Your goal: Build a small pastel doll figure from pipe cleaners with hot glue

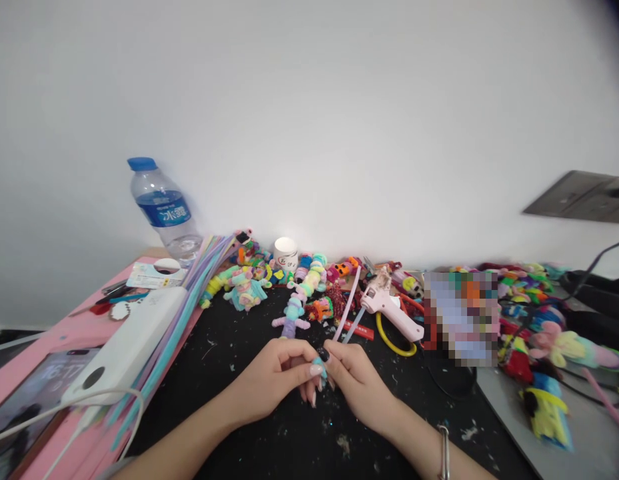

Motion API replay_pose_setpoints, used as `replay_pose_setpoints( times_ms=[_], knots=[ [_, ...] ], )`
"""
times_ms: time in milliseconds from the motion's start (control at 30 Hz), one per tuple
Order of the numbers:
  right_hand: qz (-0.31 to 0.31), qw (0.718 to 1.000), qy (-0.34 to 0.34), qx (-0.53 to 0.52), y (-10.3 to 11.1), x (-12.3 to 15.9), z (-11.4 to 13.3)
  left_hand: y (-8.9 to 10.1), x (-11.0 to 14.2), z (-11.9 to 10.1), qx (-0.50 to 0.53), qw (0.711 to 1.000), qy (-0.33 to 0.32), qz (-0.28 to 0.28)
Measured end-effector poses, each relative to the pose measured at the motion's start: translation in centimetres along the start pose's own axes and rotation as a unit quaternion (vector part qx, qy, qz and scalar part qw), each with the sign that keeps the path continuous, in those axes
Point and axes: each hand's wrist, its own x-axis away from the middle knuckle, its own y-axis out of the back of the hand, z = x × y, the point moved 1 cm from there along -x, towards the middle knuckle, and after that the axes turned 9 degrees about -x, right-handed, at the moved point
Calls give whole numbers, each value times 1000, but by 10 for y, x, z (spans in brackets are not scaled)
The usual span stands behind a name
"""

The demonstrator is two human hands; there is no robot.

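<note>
My left hand (284, 373) and my right hand (356, 380) meet above the black mat (229, 433). Pinched between their fingertips is a small light-blue piece of pipe cleaner (318, 367), mostly hidden by the fingers. Just beyond my left hand lies a fuzzy doll (292, 317) with a blue head and a purple body. A pale pink strip (348, 303) slants up from behind my right hand; whether the hand touches it I cannot tell. Behind my right hand lies a pink glue gun (394, 313).
Long pastel pipe cleaners (174, 347), a white power strip (129, 343), a phone (36, 407) and a water bottle (164, 210) are on the left. Several fuzzy figures (246, 287) and a paper cup (286, 253) line the wall. More fuzzy figures (546, 410) and cables are right.
</note>
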Motion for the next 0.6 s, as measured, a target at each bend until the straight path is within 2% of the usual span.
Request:
replay_pose_setpoints(
  times_ms=[100, 267, 333, 467, 600],
  knots=[
    [0, 1000, 4, -15, -2, 1, -1, -1, -1, 0, 38, 999, 4, 8],
    [-110, 983, 84, 123, 4, 5, 2, 0, -3, 1, 19, 999, -7, -49],
    [-96, 973, 100, 186, 6, 5, 5, 1, -3, 2, 1, 998, -14, -64],
    [-30, 959, 95, 265, 6, 3, 11, 1, -2, 2, -16, 997, -22, -69],
    [-28, 945, 97, 310, 4, 3, 14, 0, -1, 2, -22, 997, -26, -73]
  ],
)
